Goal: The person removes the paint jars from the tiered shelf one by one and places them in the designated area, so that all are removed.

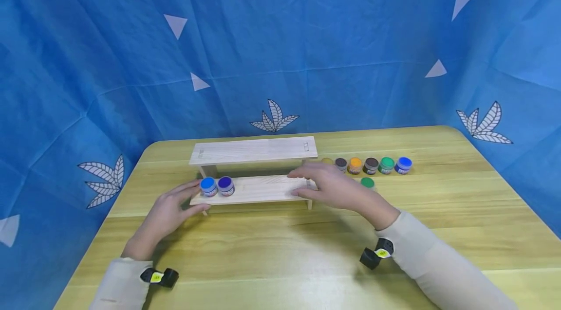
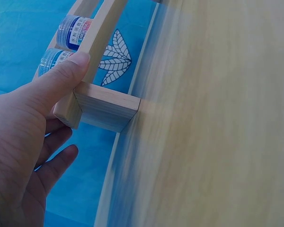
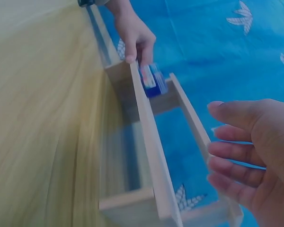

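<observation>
A two-tier wooden rack (image 1: 258, 189) stands on the table. On its lower shelf, at the left end, two small paint jars sit side by side, one light blue (image 1: 208, 186) and one dark violet-blue (image 1: 226, 185). My left hand (image 1: 173, 210) grips that end of the shelf, thumb (image 2: 66, 71) along the front edge beside the jars; some of its fingers are hidden behind the wood. Over the rack's right end hovers my right hand (image 1: 333, 186), fingers spread loosely and holding nothing. The right wrist view shows the same hand (image 3: 255, 151) beside the upper shelf board (image 3: 191, 116).
Right of the rack runs a row of paint jars, including orange (image 1: 355, 166), dark brown (image 1: 371, 166), green (image 1: 387, 165) and blue (image 1: 403, 165). Another green-lidded jar (image 1: 367, 183) stands nearer, partly behind my right hand. A blue patterned curtain (image 1: 271, 57) hangs behind the table (image 1: 263, 261).
</observation>
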Demonstrator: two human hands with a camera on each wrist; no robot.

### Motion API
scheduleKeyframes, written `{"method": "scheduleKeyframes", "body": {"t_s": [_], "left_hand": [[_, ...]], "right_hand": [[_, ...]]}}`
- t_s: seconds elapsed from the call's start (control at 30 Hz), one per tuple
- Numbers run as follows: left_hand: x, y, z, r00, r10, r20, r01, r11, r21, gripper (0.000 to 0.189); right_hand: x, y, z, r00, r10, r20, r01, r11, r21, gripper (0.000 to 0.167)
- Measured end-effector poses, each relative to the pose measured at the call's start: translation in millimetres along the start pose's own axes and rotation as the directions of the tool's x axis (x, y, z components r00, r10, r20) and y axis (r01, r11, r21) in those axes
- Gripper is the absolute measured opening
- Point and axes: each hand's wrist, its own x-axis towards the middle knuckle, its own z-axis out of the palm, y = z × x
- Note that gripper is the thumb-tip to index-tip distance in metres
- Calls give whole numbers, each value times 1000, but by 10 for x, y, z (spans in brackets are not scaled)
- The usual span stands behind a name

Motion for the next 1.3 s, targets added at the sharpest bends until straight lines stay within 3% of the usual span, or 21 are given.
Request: {"method": "scheduleKeyframes", "body": {"t_s": [0.3,0.8,1.3], "left_hand": [[7,2,6,1000,0,7,0,1000,-2,53],[9,-10,20,1000,7,1,-7,1000,12,54],[4,5,5,999,-16,30,16,1000,7,53]], "right_hand": [[294,-158,103,999,-49,6,49,998,-42,43],[710,-403,226,991,-32,128,46,993,-110,49],[1053,-531,416,990,-65,124,75,994,-79,46]]}}
